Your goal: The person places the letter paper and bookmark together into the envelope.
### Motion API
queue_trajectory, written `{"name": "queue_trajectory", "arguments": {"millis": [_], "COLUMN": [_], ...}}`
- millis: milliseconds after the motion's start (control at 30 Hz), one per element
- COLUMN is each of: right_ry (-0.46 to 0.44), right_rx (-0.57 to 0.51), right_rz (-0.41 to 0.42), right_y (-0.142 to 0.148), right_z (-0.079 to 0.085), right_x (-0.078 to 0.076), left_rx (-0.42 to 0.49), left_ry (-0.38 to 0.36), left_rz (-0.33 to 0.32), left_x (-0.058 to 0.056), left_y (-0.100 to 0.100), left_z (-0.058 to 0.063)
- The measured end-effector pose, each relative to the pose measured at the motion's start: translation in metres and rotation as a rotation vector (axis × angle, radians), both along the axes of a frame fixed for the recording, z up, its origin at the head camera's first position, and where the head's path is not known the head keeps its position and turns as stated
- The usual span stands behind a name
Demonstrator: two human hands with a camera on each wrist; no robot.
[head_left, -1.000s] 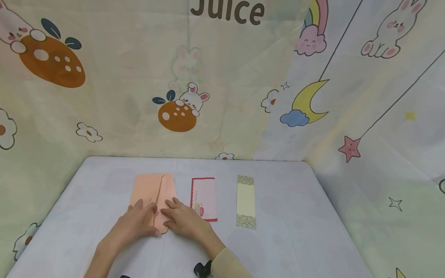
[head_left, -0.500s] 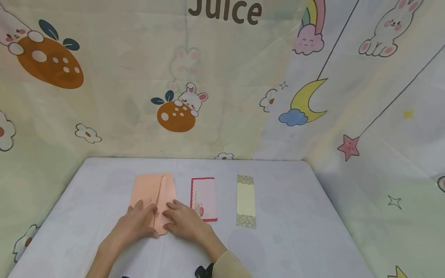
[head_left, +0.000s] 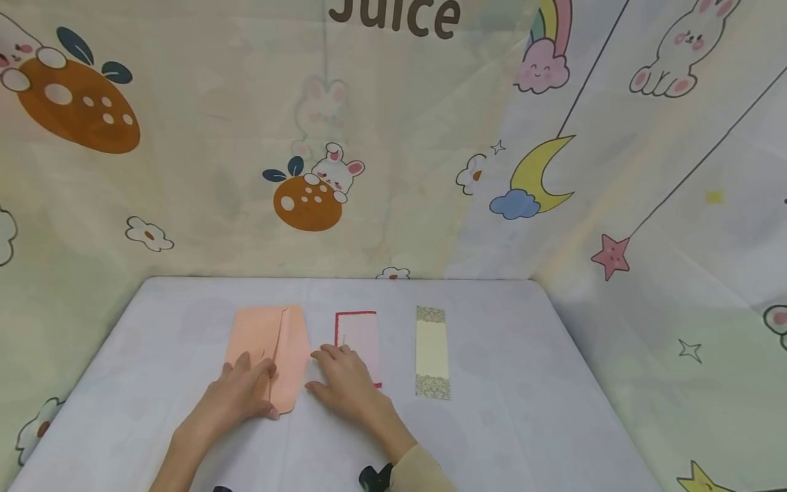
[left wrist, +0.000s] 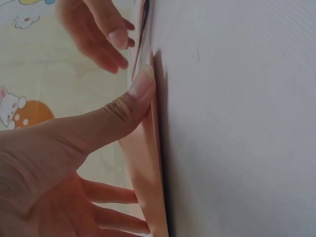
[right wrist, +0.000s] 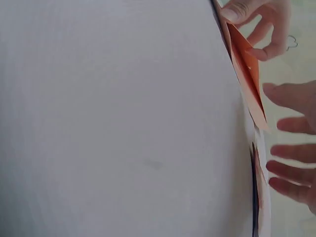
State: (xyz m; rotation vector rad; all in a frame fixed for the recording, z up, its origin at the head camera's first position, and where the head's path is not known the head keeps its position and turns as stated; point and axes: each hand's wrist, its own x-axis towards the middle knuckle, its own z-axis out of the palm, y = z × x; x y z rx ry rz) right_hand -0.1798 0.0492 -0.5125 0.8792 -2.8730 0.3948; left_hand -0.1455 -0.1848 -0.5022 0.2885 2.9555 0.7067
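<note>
A peach paper envelope point(head_left: 253, 328) lies on the white table, its narrow flap point(head_left: 292, 355) along the right side and standing slightly raised in the right wrist view. My left hand point(head_left: 240, 393) rests on the envelope's lower part, fingers spread over it, thumb point(left wrist: 140, 89) pressing at the near edge. To the right of the envelope, my right hand point(head_left: 347, 386) hovers with loosely spread fingers and holds nothing. It overlaps the lower left of a pink card point(head_left: 364, 335) with red borders in the head view.
Farther right lies a cream paper strip point(head_left: 432, 348) with lace-patterned ends. The white table point(head_left: 504, 342) ends at a back edge against a cartoon-printed cloth point(head_left: 393, 191). A black object point(head_left: 374, 478) shows beside the right sleeve point(head_left: 424, 471).
My right hand has left the envelope's flap and moved right, now overlapping the pink card. My left hand stays on the envelope. The head view has shifted slightly.
</note>
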Motion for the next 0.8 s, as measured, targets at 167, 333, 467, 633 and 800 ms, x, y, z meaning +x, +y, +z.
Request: {"name": "queue_trajectory", "arguments": {"millis": [167, 333, 467, 633, 800], "right_ry": [-0.018, -0.078, -0.129, -0.122, -0.141], "right_rx": [-0.051, -0.135, -0.165, -0.13, -0.09], "right_rz": [-0.168, -0.376, -0.495, -0.537, -0.563], "right_y": [0.006, 0.008, 0.011, 0.015, 0.019], "right_z": [0.002, 0.002, 0.0, 0.0, 0.0], "right_x": [-0.003, -0.008, -0.011, -0.011, -0.012], "left_rx": [0.006, 0.014, 0.013, 0.005, 0.009], "left_ry": [-0.006, -0.02, -0.021, -0.028, -0.03], "left_rz": [0.01, 0.012, 0.011, 0.013, 0.008], "left_x": [-0.001, -0.001, 0.0, 0.0, 0.0], "left_y": [-0.001, -0.001, -0.001, 0.0, 0.0], "left_z": [-0.002, -0.002, 0.0, 0.001, 0.0]}}
